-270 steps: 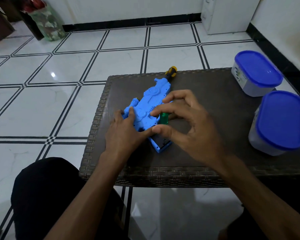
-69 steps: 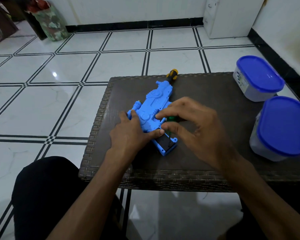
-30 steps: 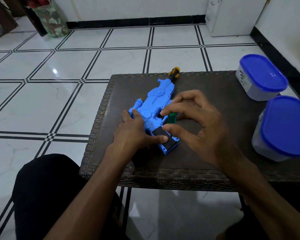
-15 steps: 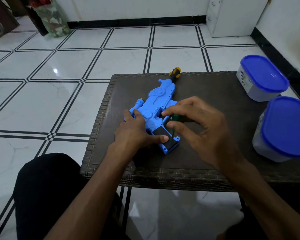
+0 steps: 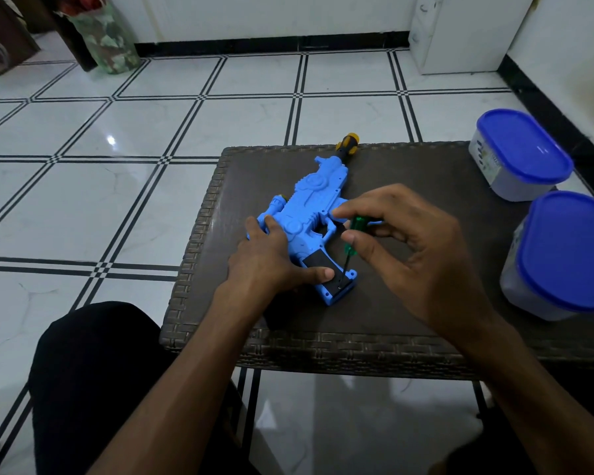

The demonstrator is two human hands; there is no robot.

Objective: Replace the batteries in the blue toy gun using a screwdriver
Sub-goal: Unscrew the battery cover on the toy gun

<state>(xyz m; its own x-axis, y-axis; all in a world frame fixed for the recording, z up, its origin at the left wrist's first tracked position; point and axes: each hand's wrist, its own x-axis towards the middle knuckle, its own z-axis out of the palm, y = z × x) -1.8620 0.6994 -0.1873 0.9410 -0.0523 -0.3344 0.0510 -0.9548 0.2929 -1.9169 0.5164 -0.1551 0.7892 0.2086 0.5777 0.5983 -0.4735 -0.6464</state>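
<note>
The blue toy gun (image 5: 311, 200) lies flat on the dark woven table (image 5: 408, 186), its yellow-and-black muzzle at the far edge and its grip toward me. A black battery cover (image 5: 321, 265) sits on the grip. My left hand (image 5: 271, 262) presses the gun down, thumb lying across the cover. My right hand (image 5: 415, 248) pinches a small green-handled screwdriver (image 5: 352, 236) between thumb and fingers. The shaft stands nearly upright with its tip on the cover's lower end.
Two white containers with blue lids stand on the table's right side, one at the back (image 5: 518, 154) and one nearer (image 5: 563, 255). White tiled floor surrounds the table. My dark-clothed knee (image 5: 93, 365) is below the front left corner.
My right hand has lifted slightly, showing more of the green handle and the shaft standing on the cover. My left thumb stays on the cover, and the gun has not moved.
</note>
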